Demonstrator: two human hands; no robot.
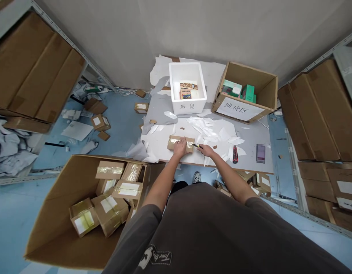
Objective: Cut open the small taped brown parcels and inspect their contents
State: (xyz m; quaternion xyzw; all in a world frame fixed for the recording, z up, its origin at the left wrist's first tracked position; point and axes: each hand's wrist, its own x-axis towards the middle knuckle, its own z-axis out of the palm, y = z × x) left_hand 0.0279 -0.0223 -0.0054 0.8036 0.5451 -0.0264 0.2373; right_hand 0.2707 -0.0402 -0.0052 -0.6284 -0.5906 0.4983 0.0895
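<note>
A small cardboard box (pixel 172 145) with shiny clear tape along its top lies near the front edge of the table (pixel 164 153). My left hand (pixel 180 147) rests on the box's top, pressing it down; its fingers show only in part and look laid over the box. In my right hand (pixel 206 150) is a utility knife (pixel 196 145), gripped by the handle. The knife's tip points left and meets the right end of the taped box. Whether the blade has entered the tape is too small to tell.
A white foam box (pixel 189 109) and a cardboard carton (pixel 244 117) stand at the back. Paper scraps (pixel 203 127) litter the table; a red-and-black tool (pixel 235 154) lies right. A large carton (pixel 50 224) of taped parcels is at left. Shelves flank both sides.
</note>
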